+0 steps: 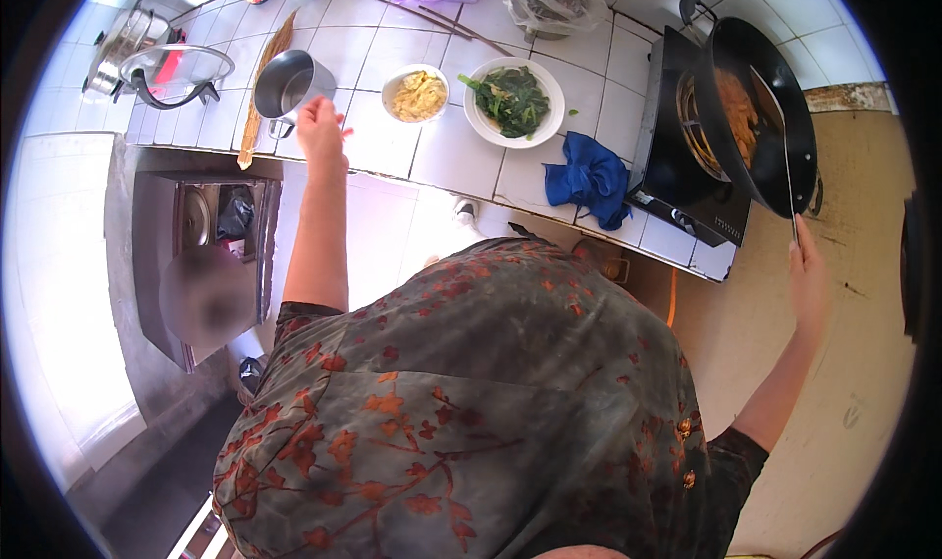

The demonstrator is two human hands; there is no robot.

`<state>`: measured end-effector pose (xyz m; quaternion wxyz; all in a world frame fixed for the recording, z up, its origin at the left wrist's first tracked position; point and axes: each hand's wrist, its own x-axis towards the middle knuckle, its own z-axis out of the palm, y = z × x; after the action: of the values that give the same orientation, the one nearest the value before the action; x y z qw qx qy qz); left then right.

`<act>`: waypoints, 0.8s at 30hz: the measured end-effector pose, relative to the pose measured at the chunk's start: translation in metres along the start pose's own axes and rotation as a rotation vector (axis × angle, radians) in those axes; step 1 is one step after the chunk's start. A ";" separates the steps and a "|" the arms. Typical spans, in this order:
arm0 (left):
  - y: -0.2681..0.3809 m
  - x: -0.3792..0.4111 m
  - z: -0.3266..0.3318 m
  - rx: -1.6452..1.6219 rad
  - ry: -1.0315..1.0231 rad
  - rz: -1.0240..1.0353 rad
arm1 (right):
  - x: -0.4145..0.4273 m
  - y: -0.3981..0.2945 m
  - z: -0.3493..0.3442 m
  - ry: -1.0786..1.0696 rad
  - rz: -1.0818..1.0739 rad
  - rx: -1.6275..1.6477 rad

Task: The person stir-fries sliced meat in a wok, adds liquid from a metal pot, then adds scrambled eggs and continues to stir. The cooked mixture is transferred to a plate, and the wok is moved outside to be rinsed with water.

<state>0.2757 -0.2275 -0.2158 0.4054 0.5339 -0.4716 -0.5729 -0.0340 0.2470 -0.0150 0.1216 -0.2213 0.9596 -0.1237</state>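
Note:
My right hand [808, 272] is closed around the thin metal handle of a spatula [787, 154]. The spatula leans into a black wok [798, 80], where reddish-brown food [736, 113] lies. The wok sits tilted over the black stove [666, 139] at the right. On the left, my left hand [321, 133] is beside a stainless steel mug [313, 73], overlapping its near side in the view. Its fingers are bent, and whether they touch the mug is unclear. A small bowl of yellow food [419, 97], perhaps egg, and a white bowl [475, 121] of cooked greens [515, 99] stand farther right.
A blue cloth [589, 180] lies near the tiled counter's [383, 147] front edge by the stove. Chopsticks [449, 23] and a plastic bag [552, 3] are at the back. Left are a straw brush [272, 62], a glass lid [176, 66] and a steel pot [132, 36].

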 end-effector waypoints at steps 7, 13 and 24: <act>-0.060 -0.028 0.024 -0.039 -0.225 -0.360 | -0.029 0.002 0.024 0.185 -0.008 0.090; -0.030 -0.069 0.057 0.006 -0.475 -0.321 | -0.053 -0.010 0.051 0.197 0.188 0.058; 0.024 -0.145 0.121 0.116 -1.231 0.050 | -0.055 -0.046 0.092 0.190 0.151 1.413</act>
<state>0.1694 -0.0793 -0.1607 0.0426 0.1153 -0.6619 -0.7395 0.0582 0.2154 -0.0784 0.1601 -0.0108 0.6692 -0.7255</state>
